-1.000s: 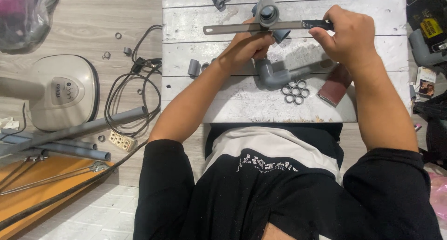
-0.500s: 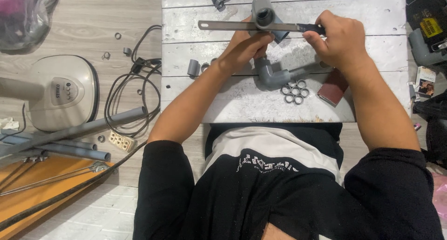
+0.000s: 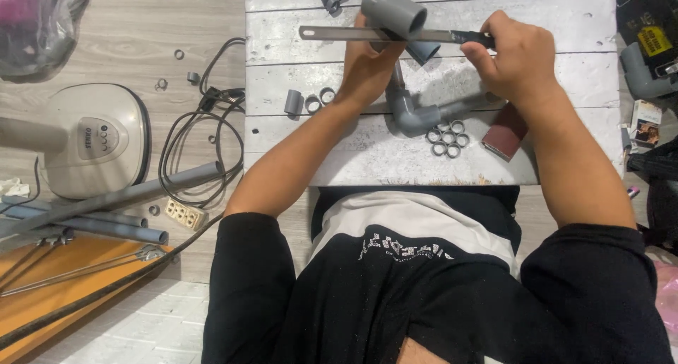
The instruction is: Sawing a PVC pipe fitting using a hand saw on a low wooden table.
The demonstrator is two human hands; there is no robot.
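Note:
My left hand grips a short grey pipe piece and holds it up over the white wooden board, open end toward the right. My right hand is closed on the dark handle of a long thin metal blade that lies across the pipe piece, pointing left. Just below the hands a grey elbow fitting with pipe stubs rests on the board. Several cut grey rings lie beside the elbow.
A dark red block lies right of the rings. Small grey couplings sit on the board's left part. On the floor to the left are a fan base, a black cable, long grey pipes and a white power strip.
The pipe piece in my left hand has risen toward the camera and looks larger. The blade has slid left across it, with my right hand following.

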